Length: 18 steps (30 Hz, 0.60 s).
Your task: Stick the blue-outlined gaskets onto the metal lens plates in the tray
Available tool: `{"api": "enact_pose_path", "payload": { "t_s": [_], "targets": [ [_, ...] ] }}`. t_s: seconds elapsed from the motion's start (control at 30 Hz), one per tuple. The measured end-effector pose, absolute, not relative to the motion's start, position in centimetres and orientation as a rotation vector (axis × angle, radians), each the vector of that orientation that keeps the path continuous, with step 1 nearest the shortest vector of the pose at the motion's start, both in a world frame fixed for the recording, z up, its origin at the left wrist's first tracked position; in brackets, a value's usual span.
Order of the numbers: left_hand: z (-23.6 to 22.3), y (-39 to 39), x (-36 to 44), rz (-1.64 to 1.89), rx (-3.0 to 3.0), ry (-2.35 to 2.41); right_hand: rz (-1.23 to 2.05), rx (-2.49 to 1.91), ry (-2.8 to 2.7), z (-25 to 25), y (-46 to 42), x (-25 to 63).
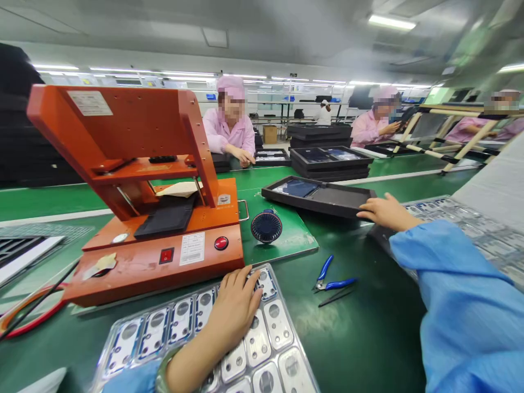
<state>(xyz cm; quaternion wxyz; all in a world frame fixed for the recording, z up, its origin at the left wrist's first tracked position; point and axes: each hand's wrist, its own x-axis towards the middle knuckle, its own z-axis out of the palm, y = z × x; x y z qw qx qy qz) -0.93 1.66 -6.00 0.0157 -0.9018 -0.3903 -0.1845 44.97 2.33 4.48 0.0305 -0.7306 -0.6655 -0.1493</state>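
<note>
Left hand: The left hand (233, 311), at about 6 o'clock, lies flat with fingers spread, its fingertips (257, 289) on silver metal plates with round openings (266, 327), set in the pockets of a clear moulded plastic tray (286, 289). The pockets seem to be there to keep each plate apart and in line.

Right hand: The right hand (385, 213), at about 3 o'clock, reaches from a pale blue cloth sleeve (462, 295), its fingers over the rim of a shallow black rectangular tray (319, 196).

Grip: The left hand is open, not clamped on anything. The right hand's thumb side is hidden, so I cannot tell whether it pinches the rim.

Between the hands: Blue-handled steel side cutters (325, 278) and slim black tweezers (335, 297) lie on the green bench mat (368, 327), probably placed there to be within easy reach of either hand.

Right side: A second clear tray of metal parts (462, 229) lies at about 2 o'clock, just beyond the right hand.

Ahead: An orange metal bench press (123, 131) stands at about 10 o'clock, with a red round button (221, 243) on its base. A small round navy desk fan (266, 226) sits beside it at about 12 o'clock.

Far: Stacked black trays (329, 164) and co-workers in pink smocks (229, 131) line the far benches.
</note>
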Motion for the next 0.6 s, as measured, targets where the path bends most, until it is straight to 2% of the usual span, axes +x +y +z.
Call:
{"api": "enact_pose_path", "payload": {
  "t_s": [0.1, 0.2, 0.4, 0.6],
  "targets": [
    [-6.1, 1.7, -1.0, -0.583, -2.796, -1.195, -0.661, -2.376, -1.879, 6.6, 3.7, 43.5],
    [-6.0, 1.7, -1.0, -0.574, -2.787, -1.195, -0.772, -2.365, -1.888, 5.5, 6.5, 38.7],
    [-5.9, 1.6, -1.1, -0.538, -2.791, -1.181, -0.524, -2.469, -2.09, -0.5, 10.7, 31.4],
    [-6.0, 1.8, -1.0, -0.553, -2.8, -1.164, -0.474, -2.485, -2.067, -1.6, 10.8, 31.0]
  ]
}}
